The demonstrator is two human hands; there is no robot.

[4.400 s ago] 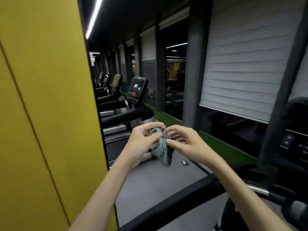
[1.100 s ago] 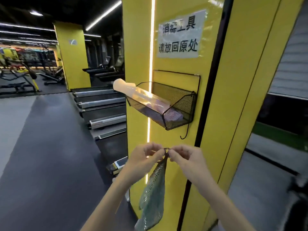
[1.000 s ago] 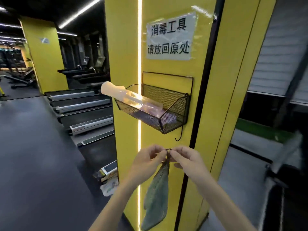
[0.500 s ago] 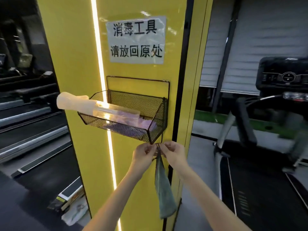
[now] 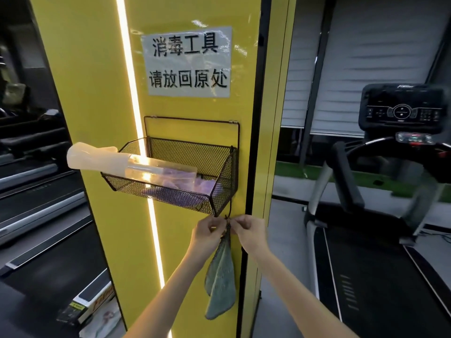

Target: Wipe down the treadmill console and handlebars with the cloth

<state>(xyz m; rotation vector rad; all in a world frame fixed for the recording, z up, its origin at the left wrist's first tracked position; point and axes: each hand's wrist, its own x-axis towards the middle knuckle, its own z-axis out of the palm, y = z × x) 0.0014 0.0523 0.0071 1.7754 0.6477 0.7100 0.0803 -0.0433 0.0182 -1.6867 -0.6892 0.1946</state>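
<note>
A grey-green cloth [image 5: 220,279] hangs down in front of a yellow pillar [image 5: 92,93], its top corner with a small loop held up at a thin hook [image 5: 230,208] under a black wire basket [image 5: 222,176]. My left hand [image 5: 206,231] and my right hand [image 5: 246,230] both pinch that top corner from either side, just below the basket's right corner. The treadmill console [image 5: 401,109] and its handlebars [image 5: 346,176] stand to the right, away from both hands.
A clear spray bottle [image 5: 117,161] lies in the basket with its white head sticking out left, over purple cloth [image 5: 207,185]. A paper sign [image 5: 188,61] is taped above. The treadmill belt [image 5: 366,276] lies at right; more treadmills [image 5: 36,196] stand at left.
I have turned away from the treadmill rail to the yellow pillar. Both hands have carried the cloth's top corner up to the hook under the basket.
</note>
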